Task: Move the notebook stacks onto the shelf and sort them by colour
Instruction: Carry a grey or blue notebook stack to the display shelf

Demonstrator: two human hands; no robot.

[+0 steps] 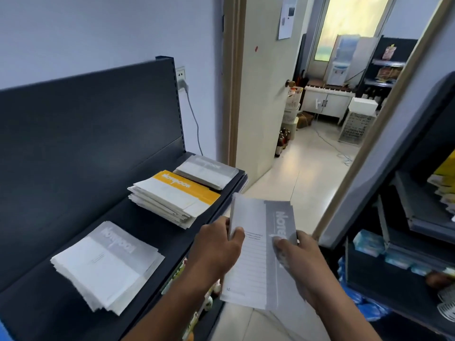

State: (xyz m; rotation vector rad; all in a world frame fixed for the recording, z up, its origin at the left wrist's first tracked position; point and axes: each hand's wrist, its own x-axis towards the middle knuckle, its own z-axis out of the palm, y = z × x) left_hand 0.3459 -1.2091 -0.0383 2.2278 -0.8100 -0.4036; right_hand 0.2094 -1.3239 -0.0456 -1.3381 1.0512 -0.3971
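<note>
Head view: sorting step. Left hand (pixel 216 244) and right hand (pixel 304 265), fingers (pixel 237 235) closed on grey notebooks (pixel 256 254), just off the shelf (pixel 150 231) edge. Next, likely: land them on a grey stack (pixel 108 262), not the yellow stack (pixel 174 196).

Left hand (pixel 216 244), right hand (pixel 304 258), both curled.

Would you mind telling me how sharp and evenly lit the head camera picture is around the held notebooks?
Head view: the held grey notebooks, left hand and right hand are slightly motion-blurred; head view, background: the far window is blown out to glare; head view, edges: the wide lens bows the door frame; the shelf lies in even, soft light.
</note>
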